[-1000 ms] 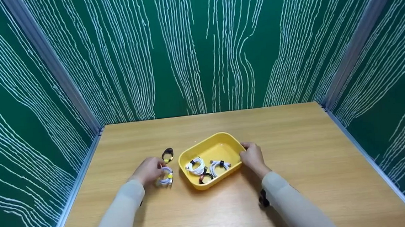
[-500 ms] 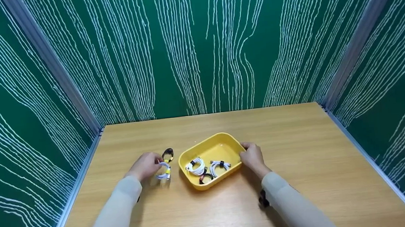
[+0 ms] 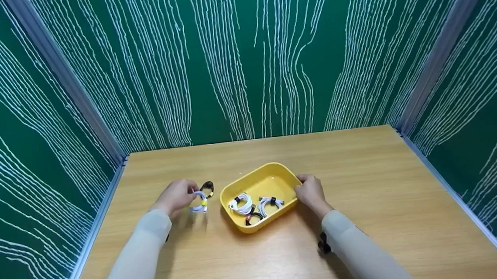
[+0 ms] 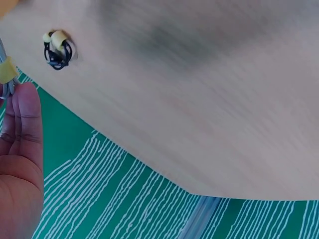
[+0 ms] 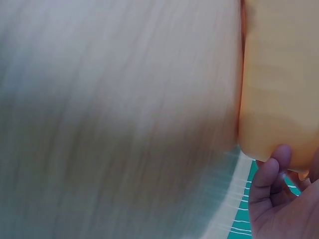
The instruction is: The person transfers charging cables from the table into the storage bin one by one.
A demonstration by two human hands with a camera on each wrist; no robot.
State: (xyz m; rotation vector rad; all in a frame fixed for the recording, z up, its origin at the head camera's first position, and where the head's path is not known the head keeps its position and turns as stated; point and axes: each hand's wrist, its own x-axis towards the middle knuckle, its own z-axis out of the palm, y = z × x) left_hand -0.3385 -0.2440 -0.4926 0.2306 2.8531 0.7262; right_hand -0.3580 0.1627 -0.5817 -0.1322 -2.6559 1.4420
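Note:
My left hand (image 3: 177,196) pinches a coiled white cable (image 3: 198,203) with a yellow tie, held above the table left of the bin. In the left wrist view the yellow tie (image 4: 7,70) shows at the fingertips. Just beyond it, a coiled black cable (image 3: 208,187) with a yellow tie lies on the table. My right hand (image 3: 311,193) grips the right end of a yellow bin (image 3: 272,167). The right wrist view shows curled fingers at the bin's outer wall (image 5: 279,99). Inside lie two coiled white cables with black ties (image 3: 241,205) and a coiled black and red cable (image 3: 253,219).
The wooden table (image 3: 257,261) runs back to a green wall (image 3: 252,69) with white wavy lines. Grey metal posts (image 3: 73,77) stand at the back corners, and green panels close off both sides.
My left hand has lifted the white cable off the table and carried it away from me, closer to the black cable. The right hand and bin have stayed in place.

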